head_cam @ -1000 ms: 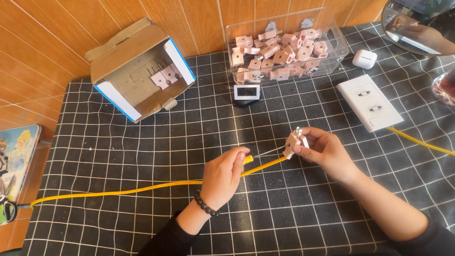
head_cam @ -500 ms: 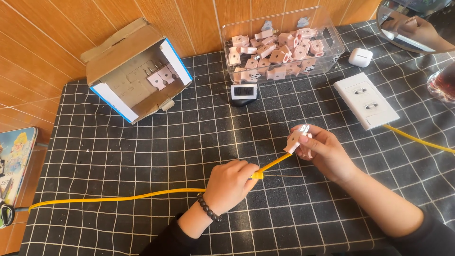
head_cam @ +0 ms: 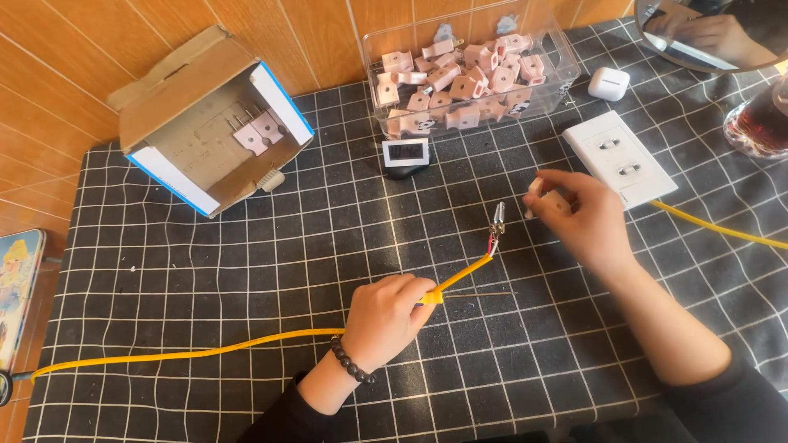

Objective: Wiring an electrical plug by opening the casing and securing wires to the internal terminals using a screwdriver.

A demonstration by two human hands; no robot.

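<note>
The fingers of the left hand [head_cam: 384, 316] are closed around a thin yellow cable [head_cam: 246, 344], pinching it a little short of its end, so that the stripped tip with bare metal prongs [head_cam: 497, 220] rises free above the counter [head_cam: 205, 271], which is covered by a black mat with a white grid. A dark beaded bracelet [head_cam: 351, 371] sits on that wrist, and the cable trails away leftward across the mat. The fingers of the right hand [head_cam: 583, 217] are curled around a small pale pink plug piece [head_cam: 543, 197], held just beside the cable's tip but apart from it. Near that hand lies a white rectangular wall socket plate [head_cam: 620, 158] with a second yellow cable [head_cam: 722, 234] running from it to the right. Farther back stand a small digital display [head_cam: 405, 152], a clear plastic box of pink plug parts [head_cam: 468, 78], an open cardboard box with blue and white flaps [head_cam: 209, 131] and a small white rounded case [head_cam: 608, 83].
</note>
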